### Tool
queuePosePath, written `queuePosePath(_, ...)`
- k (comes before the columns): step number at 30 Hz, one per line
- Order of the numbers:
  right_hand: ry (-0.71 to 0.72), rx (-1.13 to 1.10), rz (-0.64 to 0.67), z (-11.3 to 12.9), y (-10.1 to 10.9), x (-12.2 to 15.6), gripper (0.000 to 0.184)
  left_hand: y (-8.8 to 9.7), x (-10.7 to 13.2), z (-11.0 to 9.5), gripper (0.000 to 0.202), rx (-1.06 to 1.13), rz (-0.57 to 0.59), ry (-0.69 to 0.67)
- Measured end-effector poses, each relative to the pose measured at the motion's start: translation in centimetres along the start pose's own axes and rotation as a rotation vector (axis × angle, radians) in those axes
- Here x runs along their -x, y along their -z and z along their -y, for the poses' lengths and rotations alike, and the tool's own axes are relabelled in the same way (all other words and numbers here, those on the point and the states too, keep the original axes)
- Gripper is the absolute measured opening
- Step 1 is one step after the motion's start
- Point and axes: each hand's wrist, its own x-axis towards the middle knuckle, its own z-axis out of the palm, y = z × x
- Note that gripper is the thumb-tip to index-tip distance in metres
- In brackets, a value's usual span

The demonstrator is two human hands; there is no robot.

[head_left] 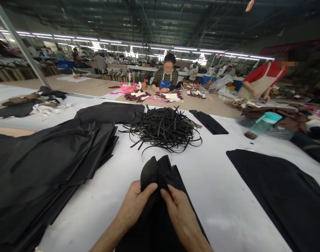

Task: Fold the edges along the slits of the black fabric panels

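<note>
Both of my hands grip a piece of black fabric (157, 217) in front of me. My left hand (137, 199) is closed on its left side, with the thumb lying on top. On the right side, my right hand (177, 206) pinches it, thumb and fingers close to the left thumb. Between the thumbs the fabric is gathered into folds, and its far end stands up in two rounded flaps. Just beyond it lies a tangled heap of thin black strips (163, 127). The fingers beneath the fabric are hidden.
A large stack of black fabric pieces (52, 157) lies left, more dark pieces (278, 192) right, all on a white-covered table (217, 217). A bottle with a turquoise lid (263, 124) lies tilted at right. Across the table a person (165, 77) works; another in red (265, 80) stands right.
</note>
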Motion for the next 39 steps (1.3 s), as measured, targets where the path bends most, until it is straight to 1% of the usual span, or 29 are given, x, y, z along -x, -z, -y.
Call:
queuePosePath(3,0.013,0.187,-0.072,0.5,1.6,-0.6,0.034,1.1,0.0,-0.1,0.035,-0.033,-0.084,0.021)
queuePosePath(5,-0.001,0.257,-0.058,0.9,3.8,-1.0,0.036,2.4,0.0,-0.4,0.037,-0.026,-0.108,0.051)
queuePosePath(7,-0.046,0.257,-0.041,0.9,7.2,-1.5,0.036,4.2,0.1,-0.8,0.037,0.023,-0.143,0.101)
queuePosePath(8,-0.082,0.244,-0.051,0.6,9.2,-1.6,0.036,5.2,0.2,-1.0,0.036,0.065,-0.183,0.137)
queuePosePath(10,-0.169,0.253,-0.213,-0.3,13.6,-1.9,0.037,7.0,0.7,-1.3,0.034,0.135,-0.286,0.198)
queuePosePath(11,-0.225,0.263,-0.280,-0.9,15.5,-1.9,0.037,7.8,1.0,-1.5,0.033,0.133,-0.318,0.210)
queuePosePath(12,-0.259,0.248,-0.280,-1.5,17.2,-1.9,0.037,8.4,1.3,-1.6,0.033,0.109,-0.329,0.215)
queuePosePath(13,-0.276,0.267,-0.299,-2.1,18.5,-1.8,0.036,8.7,1.6,-1.6,0.032,0.070,-0.319,0.216)
queuePosePath(15,-0.281,0.267,-0.276,-3.1,20.0,-1.6,0.033,9.0,1.9,-1.7,0.031,0.007,-0.275,0.223)
queuePosePath(17,-0.285,0.238,-0.228,-3.8,20.3,-1.6,0.031,8.9,1.6,-1.7,0.031,0.020,-0.236,0.259)
queuePosePath(19,-0.302,0.203,-0.182,-4.4,19.9,-1.8,0.032,8.8,0.7,-1.5,0.032,0.068,-0.189,0.312)
queuePosePath(22,-0.308,0.270,-0.201,-5.5,19.3,-2.9,0.039,8.9,-1.2,-0.7,0.036,0.095,-0.142,0.398)
queuePosePath(25,-0.296,0.335,-0.266,-6.6,19.2,-3.8,0.042,9.3,-2.6,0.2,0.039,0.074,-0.173,0.408)
queuePosePath(27,-0.304,0.329,-0.293,-7.1,19.3,-3.7,0.041,9.6,-2.7,0.6,0.043,0.063,-0.215,0.384)
queuePosePath(29,-0.321,0.313,-0.307,-7.3,19.2,-2.8,0.039,10.0,-2.0,0.6,0.048,0.045,-0.272,0.348)
queuePosePath(31,-0.336,0.291,-0.304,-7.5,19.0,-1.0,0.037,10.4,-0.6,0.5,0.056,0.018,-0.328,0.328)
queuePosePath(32,-0.337,0.283,-0.295,-7.5,18.8,0.2,0.039,10.7,0.3,0.5,0.061,-0.006,-0.365,0.324)
queuePosePath(34,-0.327,0.286,-0.289,-7.8,18.3,3.0,0.054,11.3,2.3,1.1,0.074,-0.093,-0.416,0.329)
queuePosePath(36,-0.331,0.302,-0.326,-8.4,17.8,6.1,0.075,11.9,4.4,2.4,0.088,-0.201,-0.422,0.344)
queuePosePath(37,-0.337,0.312,-0.342,-8.8,17.5,7.5,0.081,12.1,5.5,3.4,0.092,-0.247,-0.400,0.344)
queuePosePath(38,-0.345,0.321,-0.338,-9.2,17.3,8.9,0.081,12.3,6.5,4.4,0.091,-0.276,-0.372,0.348)
queuePosePath(39,-0.351,0.332,-0.313,-9.7,17.1,10.1,0.075,12.4,7.4,5.4,0.077,-0.329,-0.360,0.293)
